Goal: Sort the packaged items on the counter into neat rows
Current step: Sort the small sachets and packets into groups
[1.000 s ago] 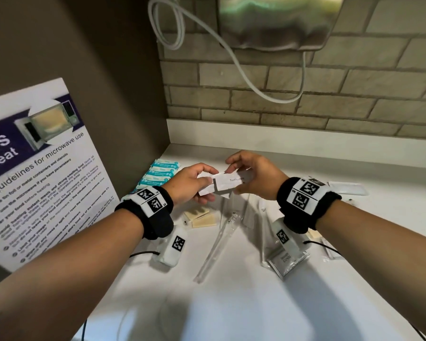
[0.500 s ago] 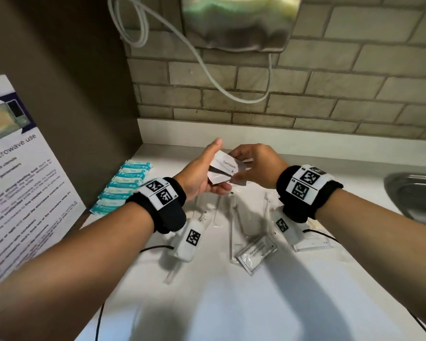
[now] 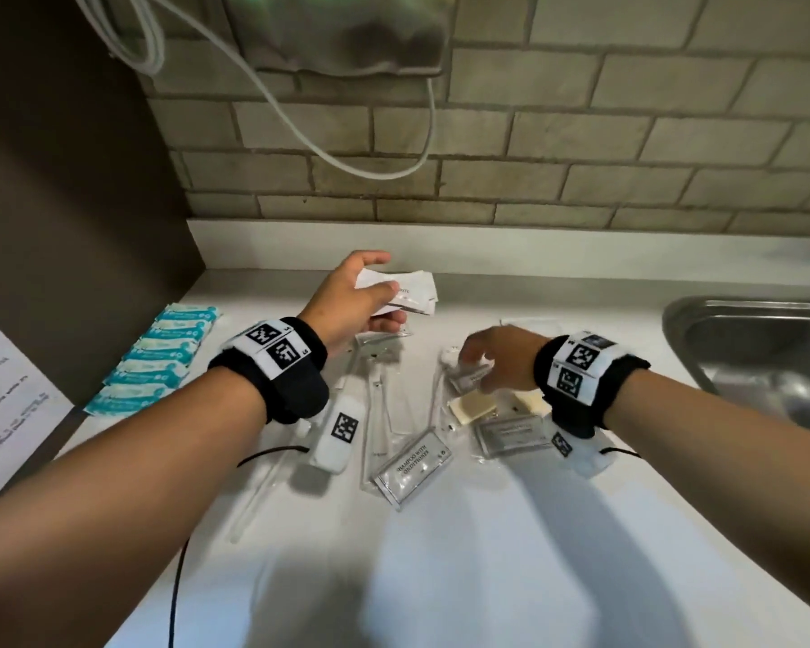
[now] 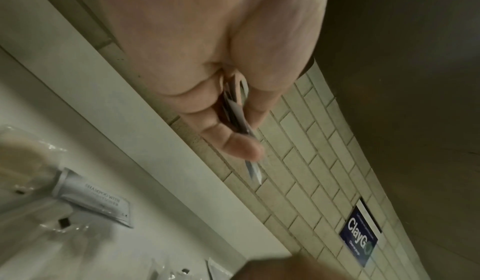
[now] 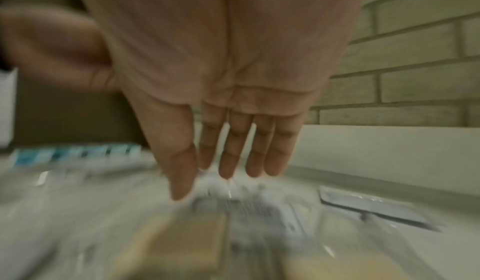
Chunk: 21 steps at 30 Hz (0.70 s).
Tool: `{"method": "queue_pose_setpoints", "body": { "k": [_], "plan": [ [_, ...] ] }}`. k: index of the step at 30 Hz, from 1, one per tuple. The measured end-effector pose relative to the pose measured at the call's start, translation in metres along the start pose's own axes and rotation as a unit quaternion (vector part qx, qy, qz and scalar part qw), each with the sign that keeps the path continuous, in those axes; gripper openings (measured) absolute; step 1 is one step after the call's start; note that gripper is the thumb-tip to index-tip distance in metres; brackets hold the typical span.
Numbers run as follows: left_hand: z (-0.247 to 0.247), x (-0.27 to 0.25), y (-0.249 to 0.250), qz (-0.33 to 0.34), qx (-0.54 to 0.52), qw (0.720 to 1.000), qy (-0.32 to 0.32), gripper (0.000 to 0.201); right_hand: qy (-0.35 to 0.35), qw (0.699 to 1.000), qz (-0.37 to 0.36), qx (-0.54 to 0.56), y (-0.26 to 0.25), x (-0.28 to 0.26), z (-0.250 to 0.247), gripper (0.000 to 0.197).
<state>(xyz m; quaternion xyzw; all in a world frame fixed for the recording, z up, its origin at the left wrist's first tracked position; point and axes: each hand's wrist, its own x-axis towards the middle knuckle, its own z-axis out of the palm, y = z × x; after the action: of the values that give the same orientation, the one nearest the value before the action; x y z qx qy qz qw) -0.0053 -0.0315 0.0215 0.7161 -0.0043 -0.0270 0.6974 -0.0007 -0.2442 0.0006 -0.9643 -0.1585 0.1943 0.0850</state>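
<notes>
My left hand (image 3: pixel 365 297) holds a small stack of white toothpaste sachets (image 3: pixel 412 292) above the back of the counter; in the left wrist view the thumb and fingers pinch the stack (image 4: pixel 240 116). My right hand (image 3: pixel 482 355) hovers with straight fingers (image 5: pixel 233 151) over the loose pile, just above a small grey sachet (image 3: pixel 468 381). Below it lie beige soap bars in clear wrap (image 3: pixel 471 406), a shampoo sachet (image 3: pixel 412 467), another silver sachet (image 3: pixel 510 434) and clear-wrapped toothbrushes (image 3: pixel 377 404).
A row of blue-and-white packets (image 3: pixel 155 362) lies along the dark left wall. A steel sink (image 3: pixel 758 348) is at the right. A brick wall with a hanging white cable (image 3: pixel 328 147) stands behind. The white counter (image 3: pixel 440 577) extends towards me.
My right hand let go of the sachet stack and dropped down to the right over the pile. The left hand kept the stack and raised it slightly. The head view shifted right, showing the sink.
</notes>
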Motion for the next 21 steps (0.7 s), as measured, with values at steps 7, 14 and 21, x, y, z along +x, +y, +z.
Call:
{"method": "queue_pose_setpoints", "body": {
  "k": [7, 14, 21],
  "plan": [
    [0.027, 0.001, -0.002, -0.017, 0.034, 0.999, -0.002, 0.023, -0.022, 0.998, -0.047, -0.034, 0.014, 0.015, 0.027, 0.040],
    [0.045, 0.007, -0.001, -0.015, 0.044, 0.999, -0.017, 0.023, 0.080, 0.994, -0.055, 0.054, 0.045, 0.007, -0.009, 0.018],
    [0.065, 0.009, -0.006, -0.010, 0.052, 0.998, -0.044, 0.023, -0.064, 0.998, 0.026, 0.013, 0.090, -0.016, 0.001, 0.045]
  ]
}}
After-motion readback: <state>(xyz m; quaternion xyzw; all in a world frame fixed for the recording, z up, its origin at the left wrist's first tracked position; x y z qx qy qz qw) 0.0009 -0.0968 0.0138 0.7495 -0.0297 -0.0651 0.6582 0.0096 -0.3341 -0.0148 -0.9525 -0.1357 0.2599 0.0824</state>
